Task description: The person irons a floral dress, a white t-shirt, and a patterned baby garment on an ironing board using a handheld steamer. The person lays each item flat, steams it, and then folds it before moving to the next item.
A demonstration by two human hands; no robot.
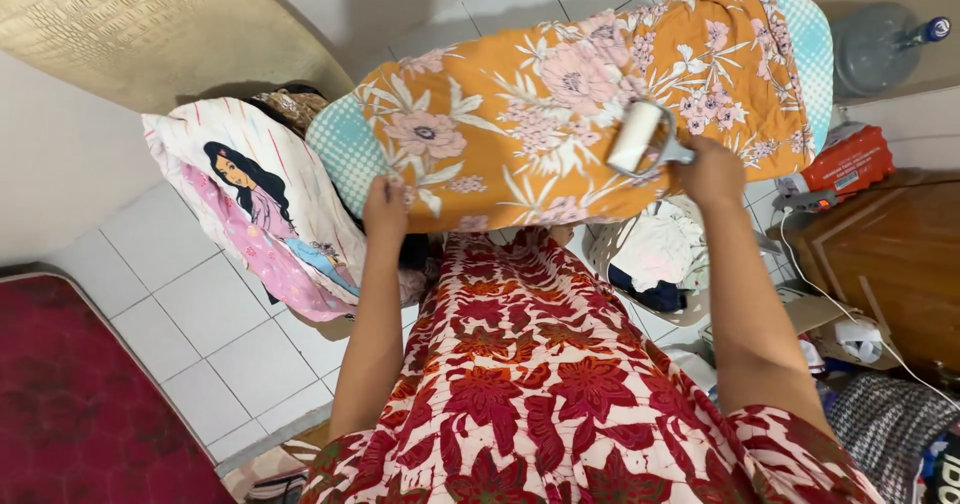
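An orange floral cloth (530, 104) lies spread over a teal-checked ironing board (345, 149). My right hand (712, 172) grips the handle of a white lint roller (640, 136), whose roll rests on the cloth near its front edge. My left hand (384, 209) presses on the cloth's front edge at the board's left end, fingers flat on the fabric. My red-and-white floral dress (520, 374) fills the lower middle of the view.
A cartoon-print pillow (255, 209) sits left of the board on other bundles. A laundry basket (655, 259) with clothes stands under the board. A red box (848, 162), a wooden cabinet (890, 254), a water jug (875, 44) and a red mattress (70, 404) surround me.
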